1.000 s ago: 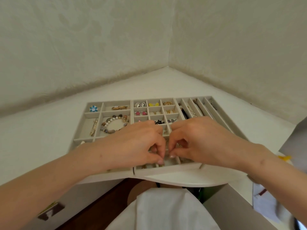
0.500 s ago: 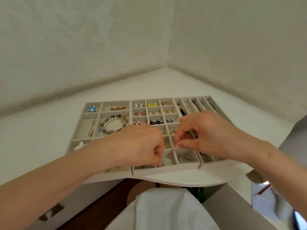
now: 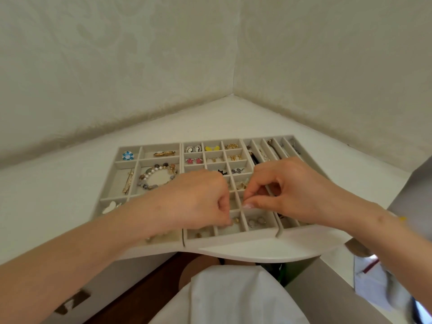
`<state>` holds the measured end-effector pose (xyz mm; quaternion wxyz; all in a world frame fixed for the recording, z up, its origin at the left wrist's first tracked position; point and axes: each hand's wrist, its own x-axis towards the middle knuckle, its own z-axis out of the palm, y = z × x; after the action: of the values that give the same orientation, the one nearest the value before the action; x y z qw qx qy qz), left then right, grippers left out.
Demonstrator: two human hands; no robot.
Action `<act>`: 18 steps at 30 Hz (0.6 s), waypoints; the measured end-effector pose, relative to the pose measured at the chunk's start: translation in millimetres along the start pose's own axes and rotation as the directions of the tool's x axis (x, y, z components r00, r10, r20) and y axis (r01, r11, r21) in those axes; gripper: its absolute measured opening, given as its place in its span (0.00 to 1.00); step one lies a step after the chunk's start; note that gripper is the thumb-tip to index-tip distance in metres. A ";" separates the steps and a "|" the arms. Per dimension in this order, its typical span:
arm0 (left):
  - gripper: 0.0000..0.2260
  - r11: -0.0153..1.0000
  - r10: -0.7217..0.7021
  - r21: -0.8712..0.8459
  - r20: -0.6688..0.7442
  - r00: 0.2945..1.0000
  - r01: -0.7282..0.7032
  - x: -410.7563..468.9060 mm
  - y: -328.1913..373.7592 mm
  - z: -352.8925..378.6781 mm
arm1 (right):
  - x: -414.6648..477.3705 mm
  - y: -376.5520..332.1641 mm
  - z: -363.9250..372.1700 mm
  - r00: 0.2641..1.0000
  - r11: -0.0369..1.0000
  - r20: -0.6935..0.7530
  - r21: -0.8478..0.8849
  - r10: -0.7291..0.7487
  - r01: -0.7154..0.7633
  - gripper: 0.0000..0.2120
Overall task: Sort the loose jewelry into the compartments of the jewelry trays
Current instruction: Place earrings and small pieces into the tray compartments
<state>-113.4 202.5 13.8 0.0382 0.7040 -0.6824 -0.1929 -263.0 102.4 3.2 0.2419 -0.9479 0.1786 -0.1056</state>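
The left hand (image 3: 198, 199) is curled, fingertips at a small gold piece (image 3: 235, 220) in a front compartment of the middle tray (image 3: 233, 239); I cannot tell if it grips it. The right hand (image 3: 287, 195) presses thumb to forefinger just above, its catch too small to see. A slip could drop a piece among the neighbouring rings (image 3: 256, 222).

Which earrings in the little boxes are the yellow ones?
The yellow pair sits in the back row of the middle tray, between the black-and-white pair and a gold piece. No other pair is yellow.
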 end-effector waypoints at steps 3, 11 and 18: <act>0.04 0.945 -0.022 -0.327 0.007 1.000 0.023 1.1 -12.0 -11.0 | -0.5 -2.4 2.3 1.000 0.993 -0.018 0.122 -0.006 0.009 0.04; 0.10 0.722 -0.075 -0.689 0.019 0.997 0.068 1.3 -25.4 -13.2 | 0.4 -8.8 13.3 0.979 0.950 -0.201 0.307 0.008 0.056 0.10; 0.09 0.538 -0.104 -0.840 0.020 0.994 0.073 2.5 -26.9 -7.6 | 0.3 -12.9 15.9 0.936 0.924 -0.352 0.364 0.018 0.119 0.05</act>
<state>-85.5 200.3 11.6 0.3713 0.6367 -0.4698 -0.4857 -254.5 119.6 -4.0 0.3823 -0.8535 0.1700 -0.3106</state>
